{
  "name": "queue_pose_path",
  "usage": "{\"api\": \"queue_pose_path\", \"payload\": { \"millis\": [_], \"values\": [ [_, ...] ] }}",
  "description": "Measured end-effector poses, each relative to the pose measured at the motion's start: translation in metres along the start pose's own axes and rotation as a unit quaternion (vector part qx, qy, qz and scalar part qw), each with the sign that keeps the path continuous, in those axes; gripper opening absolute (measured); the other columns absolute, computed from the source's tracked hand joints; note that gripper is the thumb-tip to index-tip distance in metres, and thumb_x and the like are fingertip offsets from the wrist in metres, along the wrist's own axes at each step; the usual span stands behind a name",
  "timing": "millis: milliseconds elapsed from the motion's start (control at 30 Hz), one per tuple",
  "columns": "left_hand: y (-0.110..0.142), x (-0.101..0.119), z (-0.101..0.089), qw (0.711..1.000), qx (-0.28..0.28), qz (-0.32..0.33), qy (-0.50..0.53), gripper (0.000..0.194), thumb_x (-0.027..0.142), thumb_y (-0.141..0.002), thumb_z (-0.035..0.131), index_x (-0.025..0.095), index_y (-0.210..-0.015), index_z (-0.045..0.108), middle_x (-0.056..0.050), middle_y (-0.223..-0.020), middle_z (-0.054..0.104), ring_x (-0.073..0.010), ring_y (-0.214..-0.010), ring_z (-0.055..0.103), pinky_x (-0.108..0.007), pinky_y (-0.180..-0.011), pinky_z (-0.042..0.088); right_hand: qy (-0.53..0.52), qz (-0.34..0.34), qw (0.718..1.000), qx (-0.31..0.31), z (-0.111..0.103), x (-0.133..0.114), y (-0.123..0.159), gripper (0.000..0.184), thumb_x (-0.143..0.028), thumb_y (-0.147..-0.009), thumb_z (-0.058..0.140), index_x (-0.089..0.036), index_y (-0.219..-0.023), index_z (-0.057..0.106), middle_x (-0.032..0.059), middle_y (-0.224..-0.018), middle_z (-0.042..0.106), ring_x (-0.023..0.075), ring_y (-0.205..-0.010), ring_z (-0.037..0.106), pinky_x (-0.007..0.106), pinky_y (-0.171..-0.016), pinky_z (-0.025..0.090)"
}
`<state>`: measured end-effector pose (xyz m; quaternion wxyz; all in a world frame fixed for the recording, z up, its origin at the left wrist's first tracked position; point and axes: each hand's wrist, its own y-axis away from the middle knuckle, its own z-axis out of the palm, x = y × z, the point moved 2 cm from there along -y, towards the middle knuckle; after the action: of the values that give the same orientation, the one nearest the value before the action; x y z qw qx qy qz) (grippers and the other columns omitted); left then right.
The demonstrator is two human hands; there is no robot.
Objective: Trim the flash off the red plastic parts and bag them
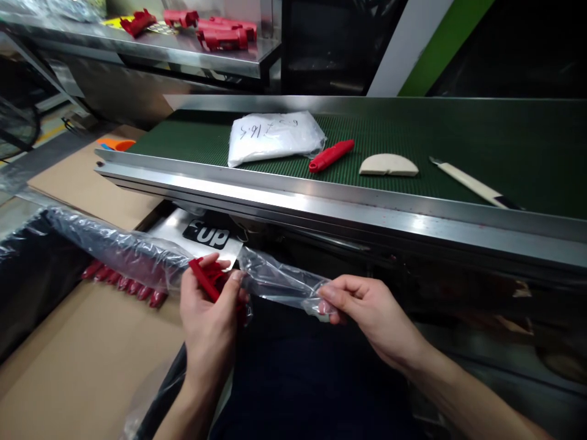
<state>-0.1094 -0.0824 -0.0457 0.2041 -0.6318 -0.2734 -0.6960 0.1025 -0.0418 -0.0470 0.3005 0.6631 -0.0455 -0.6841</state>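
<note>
My left hand is closed around a red plastic part at the mouth of a clear plastic bag. My right hand pinches the other end of that bag between thumb and fingers. Both hands are held low, in front of the steel edge of the green conveyor belt. To the left, a long clear bag holds a row of red parts and lies over a cardboard box.
On the belt lie a white filled bag with handwriting, a red handle, a beige half-round block and a knife. More red parts sit on a steel shelf behind. Cardboard is at lower left.
</note>
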Motion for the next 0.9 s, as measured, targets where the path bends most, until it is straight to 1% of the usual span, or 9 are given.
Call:
{"api": "queue_pose_path", "payload": {
  "millis": [67, 133, 233, 300, 467, 567, 667, 800, 900],
  "values": [
    [0.008, 0.007, 0.0, 0.989, 0.046, 0.109, -0.093, 0.042, 0.026, -0.078, 0.078, 0.025, -0.114, 0.055, -0.002, -0.1, 0.058, -0.0132, -0.076, 0.059, -0.02, -0.065, 0.05, 0.036, -0.017, 0.999, 0.022, 0.001, 0.0, -0.001, 0.032, -0.045, -0.08, 0.072, -0.014, -0.072, 0.067, 0.001, -0.067, 0.065, 0.0079, -0.059, 0.054, 0.021, -0.058, 0.041],
    [0.018, 0.011, 0.008, 0.985, -0.04, 0.124, -0.117, 0.039, 0.026, -0.081, 0.077, 0.025, -0.113, 0.055, 0.0, -0.094, 0.059, -0.0124, -0.081, 0.059, -0.019, -0.075, 0.05, 0.069, -0.036, 0.997, 0.03, 0.005, -0.001, 0.0, 0.031, -0.044, -0.079, 0.072, -0.015, -0.07, 0.067, -0.0001, -0.066, 0.065, 0.0083, -0.06, 0.055, 0.021, -0.058, 0.041],
    [0.031, 0.007, 0.025, 0.963, -0.265, -0.023, -0.05, 0.037, 0.029, -0.082, 0.075, 0.025, -0.112, 0.054, 0.001, -0.089, 0.06, -0.0113, -0.078, 0.059, -0.018, -0.072, 0.05, 0.119, -0.069, 0.99, 0.008, 0.012, -0.005, 0.003, 0.025, -0.038, -0.079, 0.072, -0.016, -0.069, 0.068, -0.0013, -0.065, 0.064, 0.0082, -0.06, 0.053, 0.021, -0.057, 0.039],
    [0.035, 0.002, 0.033, 0.941, -0.327, -0.089, -0.011, 0.037, 0.028, -0.081, 0.076, 0.023, -0.111, 0.054, 0.001, -0.089, 0.06, -0.0112, -0.08, 0.058, -0.018, -0.073, 0.05, 0.181, -0.112, 0.977, -0.022, 0.015, -0.009, 0.005, 0.02, -0.033, -0.084, 0.068, -0.016, -0.072, 0.068, -0.0015, -0.069, 0.065, 0.0084, -0.063, 0.054, 0.021, -0.06, 0.039],
    [0.031, -0.01, 0.031, 0.942, -0.325, -0.086, -0.017, 0.029, 0.027, -0.087, 0.07, 0.024, -0.11, 0.053, 0.003, -0.085, 0.058, -0.011, -0.077, 0.056, -0.02, -0.071, 0.047, 0.294, -0.167, 0.939, -0.063, 0.011, -0.016, 0.009, 0.01, -0.026, -0.086, 0.064, -0.019, -0.079, 0.067, -0.0036, -0.074, 0.066, 0.0081, -0.065, 0.056, 0.021, -0.062, 0.041],
    [0.03, -0.011, 0.028, 0.927, -0.353, 0.017, -0.129, 0.026, 0.024, -0.09, 0.064, 0.028, -0.113, 0.052, 0.004, -0.083, 0.058, -0.0109, -0.071, 0.054, -0.021, -0.067, 0.045, 0.302, -0.176, 0.937, -0.007, 0.004, -0.018, 0.011, 0.015, -0.03, -0.088, 0.062, -0.02, -0.077, 0.065, -0.0046, -0.07, 0.064, 0.0074, -0.062, 0.056, 0.019, -0.058, 0.041],
    [0.029, -0.009, 0.031, 0.908, -0.318, 0.14, -0.235, 0.031, 0.015, -0.087, 0.06, 0.029, -0.114, 0.053, 0.003, -0.093, 0.061, -0.0123, -0.079, 0.057, -0.024, -0.077, 0.045, 0.338, -0.227, 0.912, 0.05, 0.002, -0.016, 0.014, 0.014, -0.026, -0.091, 0.059, -0.02, -0.078, 0.061, -0.0044, -0.068, 0.059, 0.0074, -0.06, 0.052, 0.019, -0.055, 0.039],
    [0.023, -0.009, 0.04, 0.936, -0.267, 0.09, -0.212, 0.028, 0.017, -0.087, 0.058, 0.026, -0.112, 0.05, 0.004, -0.088, 0.061, -0.0129, -0.077, 0.059, -0.022, -0.073, 0.047, 0.423, -0.325, 0.842, 0.087, 0.004, -0.014, 0.016, 0.012, -0.013, -0.09, 0.054, -0.018, -0.08, 0.056, -0.0023, -0.071, 0.054, 0.0091, -0.063, 0.05, 0.023, -0.061, 0.041],
    [0.024, -0.011, 0.042, 0.943, -0.255, 0.075, -0.2, 0.034, 0.018, -0.087, 0.059, 0.027, -0.118, 0.047, 0.004, -0.086, 0.061, -0.0131, -0.074, 0.06, -0.022, -0.07, 0.049, 0.421, -0.388, 0.816, 0.079, 0.004, -0.024, 0.015, 0.005, -0.016, -0.091, 0.058, -0.017, -0.096, 0.058, 0.0017, -0.086, 0.059, 0.012, -0.079, 0.056, 0.025, -0.073, 0.046]
  ]
}}
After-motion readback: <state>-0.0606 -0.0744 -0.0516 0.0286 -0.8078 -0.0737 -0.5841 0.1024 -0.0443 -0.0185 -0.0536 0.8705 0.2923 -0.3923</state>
